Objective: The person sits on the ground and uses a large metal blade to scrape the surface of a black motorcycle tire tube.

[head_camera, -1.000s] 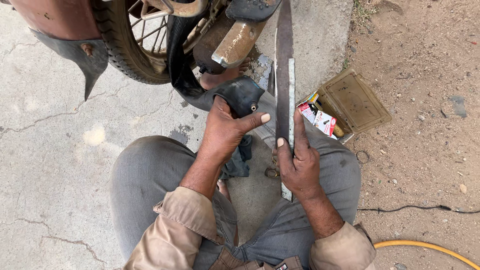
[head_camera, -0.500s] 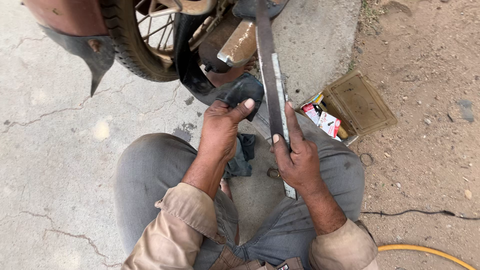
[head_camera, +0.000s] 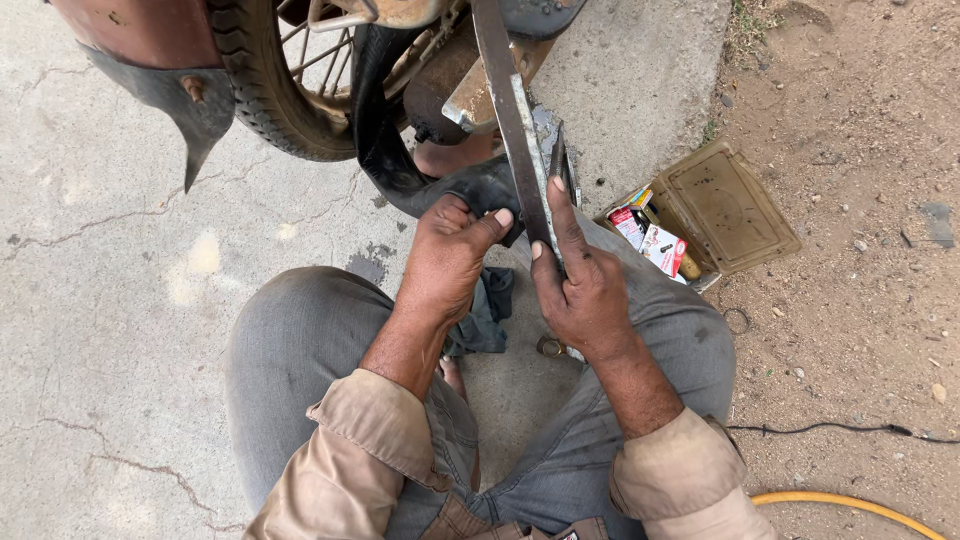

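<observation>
A person sits on cracked concrete ground with knees apart, looking down at 2 bare hands working on a motorcycle wheel just above them. Above the left hand, a black rubber inner tube loops out of the wheel and down to the fingers. The left hand is closed around the end of that tube, thumb laid over the top. The right hand, just beside the left, is wrapped around a long flat metal bar, fingers folded on it and the forefinger stretched up along its edge. The bar rises from the right hand toward the wheel hub.

Judged from this view, the work goes best with the tube held firmly and flat against the bar, the bar steadied by the straight forefinger, and short, even pressure so the rubber does not slip or pinch.

To the right of the right hand an open shallow tin box of small packets lies on the dirt. Below the hands, a dark cloth rests between the knees.

Compared with 0.5 seconds earlier, the bar has tilted so its upper end leans further left, and the hands have drawn slightly closer together.
</observation>
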